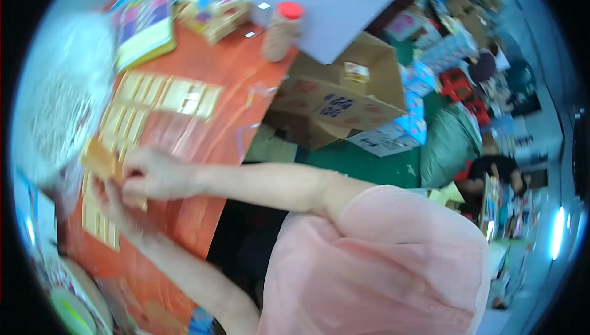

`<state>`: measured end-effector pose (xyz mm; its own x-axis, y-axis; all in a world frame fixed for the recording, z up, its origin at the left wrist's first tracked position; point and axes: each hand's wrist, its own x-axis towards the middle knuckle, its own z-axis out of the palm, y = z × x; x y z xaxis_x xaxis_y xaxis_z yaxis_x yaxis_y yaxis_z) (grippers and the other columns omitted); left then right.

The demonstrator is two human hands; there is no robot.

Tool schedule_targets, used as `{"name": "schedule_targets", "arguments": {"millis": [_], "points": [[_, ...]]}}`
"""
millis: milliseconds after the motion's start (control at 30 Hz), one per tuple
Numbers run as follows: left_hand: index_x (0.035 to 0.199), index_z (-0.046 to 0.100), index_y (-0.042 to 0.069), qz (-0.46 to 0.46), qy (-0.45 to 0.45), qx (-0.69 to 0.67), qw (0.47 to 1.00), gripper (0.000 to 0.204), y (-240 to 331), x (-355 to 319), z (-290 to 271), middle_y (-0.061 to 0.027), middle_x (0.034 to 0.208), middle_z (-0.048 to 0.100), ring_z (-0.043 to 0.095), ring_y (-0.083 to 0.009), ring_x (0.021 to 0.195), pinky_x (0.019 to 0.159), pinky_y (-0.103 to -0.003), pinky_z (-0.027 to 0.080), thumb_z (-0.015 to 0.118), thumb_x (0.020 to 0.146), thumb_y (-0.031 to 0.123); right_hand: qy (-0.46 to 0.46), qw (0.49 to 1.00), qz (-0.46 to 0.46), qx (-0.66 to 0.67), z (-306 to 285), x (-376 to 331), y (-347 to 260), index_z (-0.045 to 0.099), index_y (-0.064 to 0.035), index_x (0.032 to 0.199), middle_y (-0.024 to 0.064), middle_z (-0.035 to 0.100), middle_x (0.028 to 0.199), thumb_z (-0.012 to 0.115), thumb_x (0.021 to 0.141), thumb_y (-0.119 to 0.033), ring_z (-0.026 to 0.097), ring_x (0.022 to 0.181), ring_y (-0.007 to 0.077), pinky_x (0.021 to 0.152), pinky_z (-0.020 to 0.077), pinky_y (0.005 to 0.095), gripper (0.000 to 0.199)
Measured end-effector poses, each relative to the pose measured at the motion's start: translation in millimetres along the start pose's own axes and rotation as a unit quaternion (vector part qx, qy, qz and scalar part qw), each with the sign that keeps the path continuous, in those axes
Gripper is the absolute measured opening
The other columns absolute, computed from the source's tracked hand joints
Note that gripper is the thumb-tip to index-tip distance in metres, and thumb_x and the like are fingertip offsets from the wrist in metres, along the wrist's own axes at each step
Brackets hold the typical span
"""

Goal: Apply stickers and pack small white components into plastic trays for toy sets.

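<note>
A tan, block-like piece (100,159) is raised over the left part of the orange table, its exact kind blurred. My left hand (108,197) grips it from below with bent fingers. Close against it, my right hand (150,174) is curled into a closed shape, and whatever is between its fingers is hidden. Rows of flat, pale wooden slatted pieces (141,89) lie beneath and around my hands. Some of these pieces are covered by my hands and forearms.
Along the table (196,224) stand a jar with a red lid (283,33), a pile of small wooden items (212,11) and a colourful flat package (144,25). Clear plastic bags (74,89) line one side. An open cardboard box (344,92) is beside the table.
</note>
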<state>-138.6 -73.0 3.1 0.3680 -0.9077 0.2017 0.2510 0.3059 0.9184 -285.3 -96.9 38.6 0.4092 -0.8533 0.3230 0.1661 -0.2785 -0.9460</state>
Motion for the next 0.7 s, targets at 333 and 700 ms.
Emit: {"name": "schedule_targets", "arguments": {"millis": [333,700], "points": [[0.141,0.039,0.002,0.002,-0.111,-0.072,0.991,0.065,13,1,9,-0.0210,0.134,0.054,0.055,-0.0296,0.123,0.106,-0.041,0.044,0.073,0.089,0.023,0.043,0.996,-0.063,-0.038,-1,-12,-5,0.064,0.0038,0.078,0.0211,0.064,0.077,0.067,0.077,-0.010,0.066,0.074,0.0304,0.065,0.0497,0.0394,0.014],[0.140,0.041,0.000,0.029,-0.116,-0.055,0.991,0.050,26,-9,30,-0.0169,0.132,0.056,0.057,-0.0260,0.120,0.105,-0.038,0.044,0.062,0.097,0.016,0.066,0.984,-0.107,-0.128,-18,-30,-49,0.061,0.0032,0.079,0.0217,0.062,0.079,0.062,0.080,-0.012,0.064,0.078,0.0374,0.066,0.0487,0.0440,0.015]]}}
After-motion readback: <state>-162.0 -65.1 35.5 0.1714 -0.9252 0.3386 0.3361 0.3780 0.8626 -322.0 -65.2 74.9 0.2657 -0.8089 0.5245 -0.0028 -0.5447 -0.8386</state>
